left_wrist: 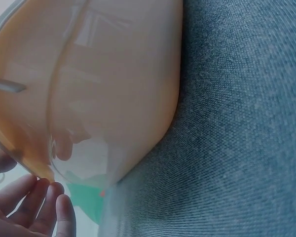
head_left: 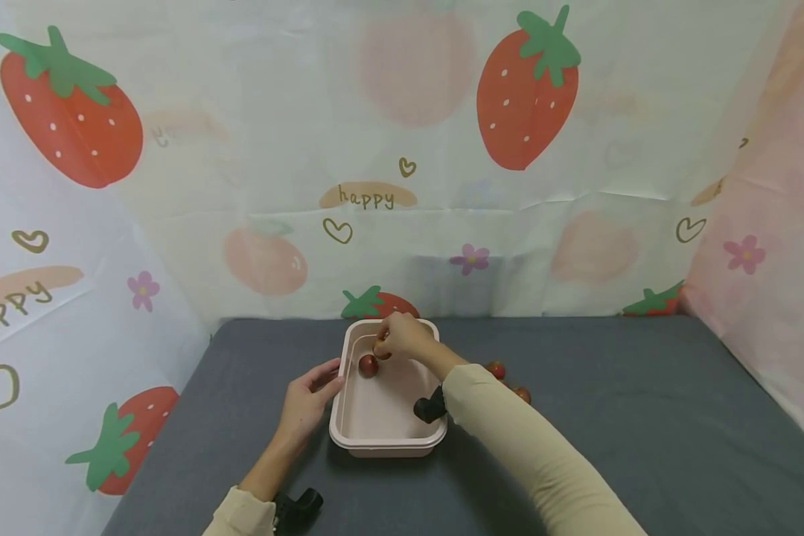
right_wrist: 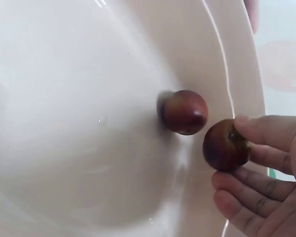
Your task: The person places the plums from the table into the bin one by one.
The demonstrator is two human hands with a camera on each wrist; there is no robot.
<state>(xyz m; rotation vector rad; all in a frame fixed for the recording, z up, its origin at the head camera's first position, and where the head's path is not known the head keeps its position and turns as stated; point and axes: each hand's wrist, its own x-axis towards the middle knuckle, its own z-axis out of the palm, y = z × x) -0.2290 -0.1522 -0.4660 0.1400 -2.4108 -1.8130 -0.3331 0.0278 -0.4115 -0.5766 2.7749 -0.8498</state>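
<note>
A pinkish-beige plastic tray [head_left: 385, 413] with rounded corners stands on the cloth. My left hand [head_left: 304, 402] holds its left rim, fingers against the outer side and thumb at the edge; in the left wrist view its fingertips [left_wrist: 52, 190] meet the rim. Over the far end of the tray, my right hand [head_left: 405, 336] pinches a small dark-red, plum-like fruit [right_wrist: 227, 145] between thumb and fingers. Another such fruit [right_wrist: 186, 112] lies inside on the tray floor, close beside the held one.
Two more reddish fruits, one farther back [head_left: 496, 369] and one nearer [head_left: 522, 394], lie right of the tray, partly behind my right sleeve [head_left: 522, 439]. Grey cloth [head_left: 643, 417] covers the table. A strawberry-printed curtain [head_left: 442, 164] hangs behind it and at both sides.
</note>
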